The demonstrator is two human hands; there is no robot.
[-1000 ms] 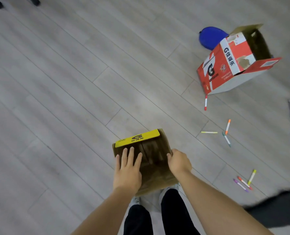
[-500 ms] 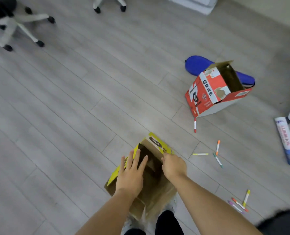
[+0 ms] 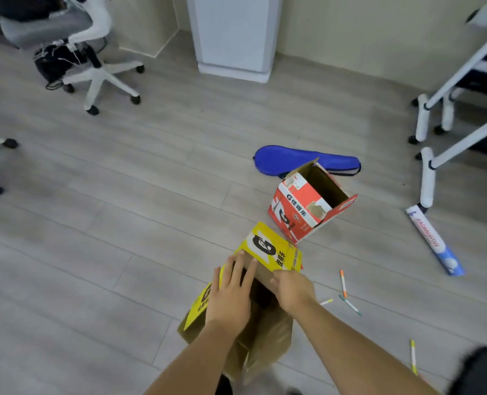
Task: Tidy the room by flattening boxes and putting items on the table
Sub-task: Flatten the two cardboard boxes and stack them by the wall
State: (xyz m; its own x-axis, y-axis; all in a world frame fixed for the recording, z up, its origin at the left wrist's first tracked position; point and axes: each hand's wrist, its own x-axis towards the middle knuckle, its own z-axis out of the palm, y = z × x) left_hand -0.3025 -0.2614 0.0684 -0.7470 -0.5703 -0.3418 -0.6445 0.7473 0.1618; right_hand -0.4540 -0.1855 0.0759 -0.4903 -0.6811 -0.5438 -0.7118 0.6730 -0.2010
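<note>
A yellow cardboard box point(image 3: 268, 249) with brown inner flaps stands lifted in front of me, low in the view. My left hand point(image 3: 231, 295) lies on it with fingers straight, pressing its left side. My right hand point(image 3: 292, 289) has its fingers curled over the box's right edge, gripping it. A red and white cardboard box point(image 3: 302, 209) lies open on its side on the floor just beyond. Several coloured marker pens point(image 3: 343, 283) lie scattered on the floor to the right.
A blue racket bag point(image 3: 293, 159) lies behind the red box. A shuttlecock tube point(image 3: 433, 240) lies at the right near white frame legs on wheels point(image 3: 427, 178). An office chair point(image 3: 94, 67) stands at the back left, a white cabinet point(image 3: 233, 35) at the back wall.
The yellow box has risen from lying flat on the floor and tilted, its printed yellow face now showing. The view has lifted, bringing the chair, cabinet and frame into sight.
</note>
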